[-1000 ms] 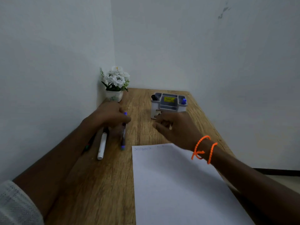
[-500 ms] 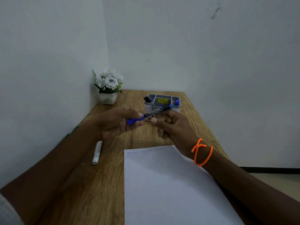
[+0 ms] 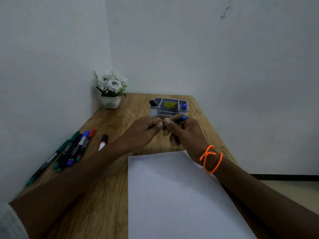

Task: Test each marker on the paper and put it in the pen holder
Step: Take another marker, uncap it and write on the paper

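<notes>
Both hands meet above the table in front of the grey pen holder. My right hand grips a dark marker with a blue end that points right. My left hand pinches the marker's other end, which my fingers hide. A black marker and a blue one stand in the holder's side slots. The white paper lies in front of me, with faint scribbles at its top left corner.
Several markers lie in a row at the table's left edge, by the wall. A white marker with a black cap lies beside them. A pot of white flowers stands in the back left corner. Walls close the left and back.
My left hand lifted a blue marker from the table and brought it to my right hand. Both hands now hold it closer together. The view has shifted left, showing more markers.
</notes>
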